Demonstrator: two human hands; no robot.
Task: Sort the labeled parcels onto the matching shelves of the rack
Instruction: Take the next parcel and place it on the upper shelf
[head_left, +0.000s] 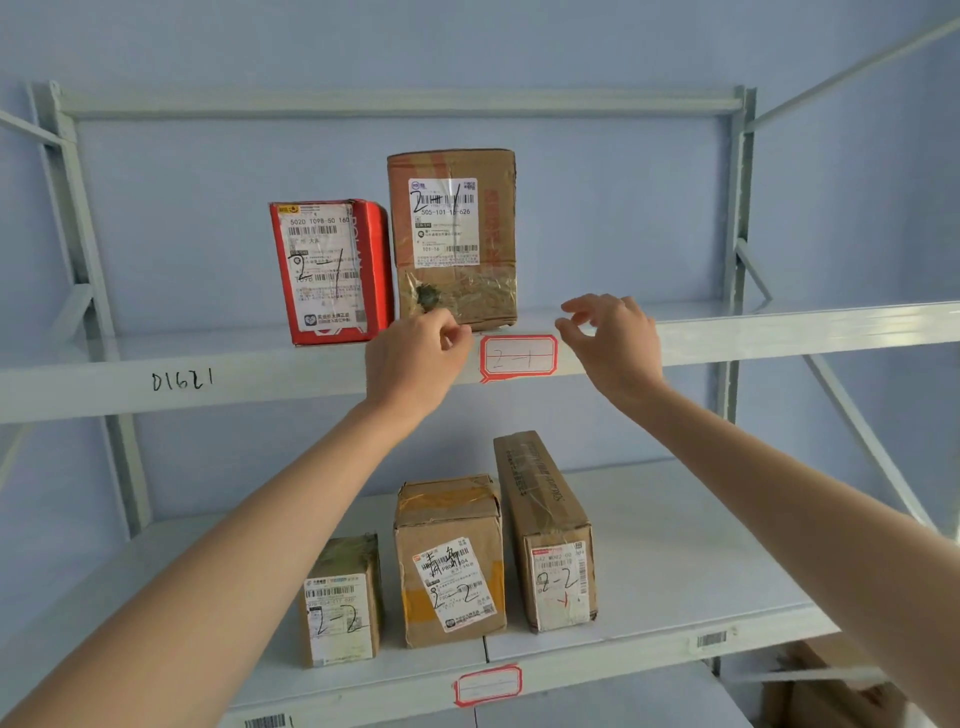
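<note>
At the 2-1 shelf (727, 332): your left hand (415, 358) and right hand (613, 343) hang loosely open, empty. Brushing the tall brown parcel (452, 234) could topple it.

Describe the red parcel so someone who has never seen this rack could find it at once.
Start at the upper shelf, whose front edge carries a red-bordered tag reading 2-1. Two parcels stand upright there. The red parcel is the left, shorter one, beside a taller brown carton; it is the only red box on the rack.
</note>
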